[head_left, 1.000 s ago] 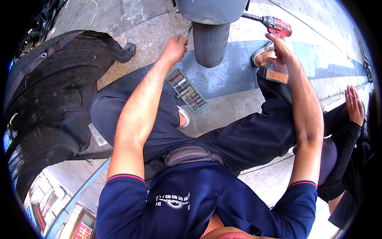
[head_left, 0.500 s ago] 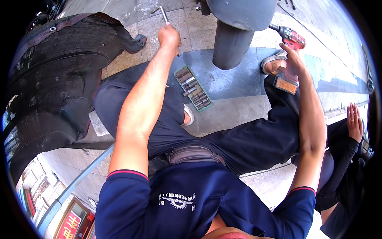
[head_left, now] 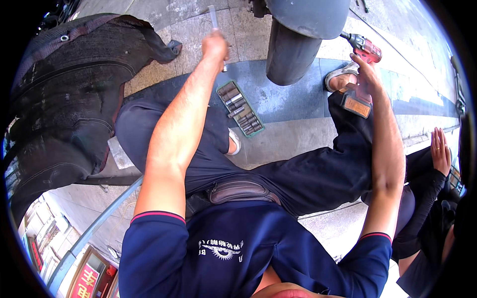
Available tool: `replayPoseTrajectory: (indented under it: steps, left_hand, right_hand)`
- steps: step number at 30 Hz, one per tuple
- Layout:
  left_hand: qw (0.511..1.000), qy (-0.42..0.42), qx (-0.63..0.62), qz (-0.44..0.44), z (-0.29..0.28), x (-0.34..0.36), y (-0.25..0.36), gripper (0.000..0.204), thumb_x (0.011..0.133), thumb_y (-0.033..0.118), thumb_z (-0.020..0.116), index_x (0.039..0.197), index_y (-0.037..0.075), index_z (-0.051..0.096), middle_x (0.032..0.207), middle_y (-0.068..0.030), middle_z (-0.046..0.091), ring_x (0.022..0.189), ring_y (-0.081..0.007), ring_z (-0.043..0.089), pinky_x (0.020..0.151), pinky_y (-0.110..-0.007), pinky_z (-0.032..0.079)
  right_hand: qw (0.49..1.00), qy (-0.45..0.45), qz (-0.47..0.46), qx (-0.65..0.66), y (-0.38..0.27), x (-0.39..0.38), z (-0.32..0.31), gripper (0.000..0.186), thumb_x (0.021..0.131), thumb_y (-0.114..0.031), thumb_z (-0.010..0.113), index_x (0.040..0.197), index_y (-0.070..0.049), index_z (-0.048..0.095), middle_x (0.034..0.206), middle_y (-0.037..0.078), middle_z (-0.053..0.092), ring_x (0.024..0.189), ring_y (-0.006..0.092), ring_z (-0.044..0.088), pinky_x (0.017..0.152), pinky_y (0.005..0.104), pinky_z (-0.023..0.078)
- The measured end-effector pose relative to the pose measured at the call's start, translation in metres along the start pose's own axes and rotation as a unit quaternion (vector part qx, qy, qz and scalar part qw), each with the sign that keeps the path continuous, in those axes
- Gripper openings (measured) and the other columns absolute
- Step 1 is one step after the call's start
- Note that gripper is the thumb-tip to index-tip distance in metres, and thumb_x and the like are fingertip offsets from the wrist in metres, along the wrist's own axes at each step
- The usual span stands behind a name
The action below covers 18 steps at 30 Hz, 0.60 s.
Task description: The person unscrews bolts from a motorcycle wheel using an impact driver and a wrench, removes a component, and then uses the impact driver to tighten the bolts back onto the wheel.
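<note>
Wrench [head_left: 214, 18]: silver, blurred, held, near 12 o'clock.
Driver [head_left: 366, 50]: red-black, held, 2 o'clock, nose toward 10.

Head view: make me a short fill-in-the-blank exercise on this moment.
The right hand holds a black and ____ power tool.
The metal hand tool is gripped by the person's ____ hand.
The rim of the open socket case is coloured ____.

Missing words: red; left; green.
</note>
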State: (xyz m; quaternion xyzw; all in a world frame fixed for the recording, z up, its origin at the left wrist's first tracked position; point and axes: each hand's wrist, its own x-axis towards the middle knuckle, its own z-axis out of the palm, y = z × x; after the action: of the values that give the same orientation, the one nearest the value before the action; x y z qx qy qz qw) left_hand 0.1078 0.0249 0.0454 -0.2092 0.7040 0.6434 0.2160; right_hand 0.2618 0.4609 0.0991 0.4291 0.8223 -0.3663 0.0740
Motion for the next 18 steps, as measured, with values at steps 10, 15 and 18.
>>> replayPoseTrajectory:
  steps: [10,15,18]
  left_hand:
    - [0.997,0.006,0.070,0.042,-0.004,0.004,-0.007,0.042,0.108,0.043,0.042,0.091,0.006,0.052,0.066,-0.0047,0.048,0.046,-0.0130,0.039,0.040,-0.033,0.033]
    - [0.993,-0.091,0.068,0.014,0.013,-0.012,0.000,0.041,0.109,0.042,0.041,0.091,0.007,0.052,0.066,-0.0027,0.048,0.047,-0.0120,0.040,0.040,-0.031,0.035]
    - [0.995,0.094,0.023,0.010,-0.010,0.018,-0.005,0.041,0.109,0.042,0.040,0.092,0.007,0.053,0.066,-0.0028,0.048,0.047,-0.0118,0.040,0.040,-0.030,0.034]
  right_hand:
    - [0.998,-0.029,0.063,-0.010,-0.013,-0.012,0.009,0.048,0.079,-0.049,0.081,0.089,-0.005,0.065,0.074,0.000,0.054,0.064,0.0135,0.051,0.058,0.0347,0.043]
    - [1.000,-0.012,0.005,-0.009,0.011,-0.001,0.001,0.051,0.076,-0.053,0.081,0.075,-0.005,0.064,0.067,0.005,0.058,0.054,0.0137,0.054,0.051,0.0319,0.043]
    - [1.000,-0.008,0.016,0.006,-0.003,-0.003,0.012,0.052,0.076,-0.053,0.081,0.077,-0.004,0.065,0.068,0.005,0.059,0.054,0.0141,0.055,0.051,0.0321,0.044]
